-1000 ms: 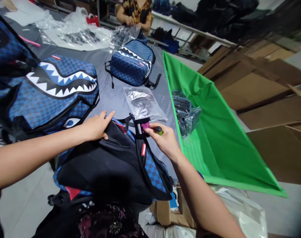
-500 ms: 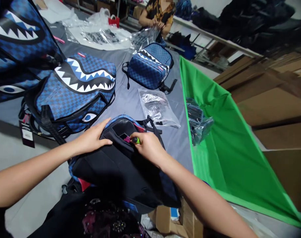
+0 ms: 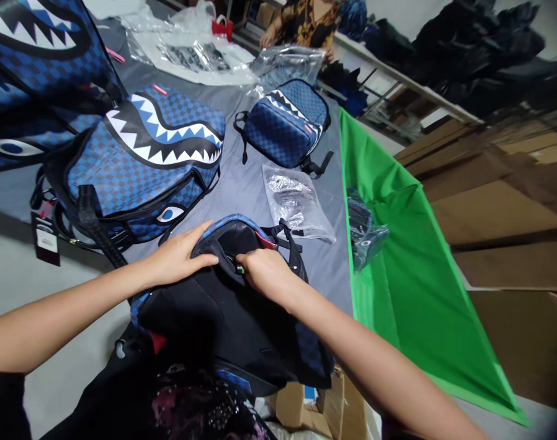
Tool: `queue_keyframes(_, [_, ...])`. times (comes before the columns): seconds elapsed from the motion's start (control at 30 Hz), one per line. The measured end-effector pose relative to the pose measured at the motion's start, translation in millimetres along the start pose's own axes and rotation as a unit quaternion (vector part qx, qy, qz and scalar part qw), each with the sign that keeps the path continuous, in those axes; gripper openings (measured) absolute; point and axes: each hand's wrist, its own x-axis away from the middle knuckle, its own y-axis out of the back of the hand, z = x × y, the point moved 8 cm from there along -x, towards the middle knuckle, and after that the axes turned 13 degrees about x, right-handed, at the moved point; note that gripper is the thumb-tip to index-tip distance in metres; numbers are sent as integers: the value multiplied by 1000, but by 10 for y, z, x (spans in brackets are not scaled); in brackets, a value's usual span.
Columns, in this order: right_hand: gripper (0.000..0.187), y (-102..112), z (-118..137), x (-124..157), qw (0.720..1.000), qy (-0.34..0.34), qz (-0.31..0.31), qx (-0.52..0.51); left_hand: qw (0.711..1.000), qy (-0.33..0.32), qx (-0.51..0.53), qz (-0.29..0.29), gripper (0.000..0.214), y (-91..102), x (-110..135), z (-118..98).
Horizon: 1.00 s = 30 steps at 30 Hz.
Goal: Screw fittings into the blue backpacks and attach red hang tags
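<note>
Black-backed, blue-checked fabric backpack [image 3: 246,342] at edge of grey surface [image 3: 327,275]; left hand [image 3: 178,256] grips its top, right hand [image 3: 270,274] clasps small black-and-green object [image 3: 240,269] at black pocket [image 3: 225,267]; apparent step: reaching in; next move calls for pocket held open

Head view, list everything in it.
Near backpack: one, black, centre
Shark-mouth backpacks: three, blue, left and beyond
Table: one, grey, centre
Plastic bag: one, clear, on table
Bin: one, green, right
Wrapped goods: count unclear, dark, in bin
Cardboard: several, brown, right and below
Tag: one, dark, left
Plastic wrapping: heap, clear, far side
Red item: one, red, back
Bundles: several, black, back
Co-worker: one, patterned top, back
Small object: one, black-green, in right hand
Left hand, right hand: two, bare, at near backpack
</note>
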Motion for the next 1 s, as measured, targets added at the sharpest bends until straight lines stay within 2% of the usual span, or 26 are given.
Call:
queue_keyframes(0.07, [32,-28,20,-22,1000,8,-4,-4,999,-6,12,-35,65,109,-95,-60])
queue_keyframes(0.17, [31,-64,20,-21,1000,4,-13,-12,992,-68,22,-100,57,267,-349,-241])
queue_keyframes(0.23, [31,-80,10,-4,1000,-3,-12,-17,988,-111,57,-92,53,257,-545,-351])
queue_keyframes(0.33, [30,-93,-3,16,1000,-11,-5,-19,983,-153,70,-69,18,167,-734,-464])
queue_keyframes(0.4, [30,-90,-14,21,1000,-16,-5,-17,980,-185,16,-77,6,121,-751,-530])
queue_keyframes(0.5, [28,-85,-27,28,999,-20,-13,-24,972,-202,1,-121,10,149,-703,-531])
queue_keyframes(0.6, [25,-96,-46,59,999,-26,-21,-40,965,-149,127,-174,12,267,-684,-343])
queue_keyframes(0.67, [24,-108,-63,95,998,-35,-26,-47,955,-113,207,-179,13,290,-683,-229])
queue_keyframes(0.73, [23,-121,-84,139,997,-46,-36,-58,949,-111,238,-174,13,290,-662,-219])
queue_keyframes(0.87, [29,-58,-141,197,983,-72,-115,-126,953,-151,192,-177,11,285,-587,-387])
queue_keyframes(0.93, [36,30,-121,167,969,-59,-167,-173,956,-160,179,-168,11,261,-587,-448])
queue_keyframes(1.0, [40,120,-57,72,962,-37,-188,-194,956,-160,185,-160,11,243,-615,-451])
